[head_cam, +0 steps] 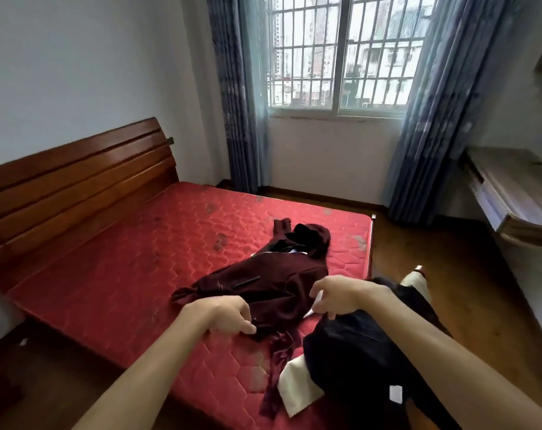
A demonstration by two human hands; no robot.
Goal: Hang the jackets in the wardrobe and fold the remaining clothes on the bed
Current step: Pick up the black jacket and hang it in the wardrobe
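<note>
A maroon hooded jacket (263, 283) lies spread on the red mattress (133, 259), its hood toward the window. My left hand (226, 315) grips the jacket's near hem with curled fingers. A black garment (356, 352) with white parts (297, 386) lies crumpled at the mattress's near right corner. My right hand (338, 294) pinches the top edge of the black garment, beside a white strip.
A wooden headboard (77, 181) stands at the left. Blue curtains (434, 119) frame a barred window (341, 51) at the back. A pale desk (511, 193) juts from the right wall. Brown wooden floor (418, 249) runs between bed and desk.
</note>
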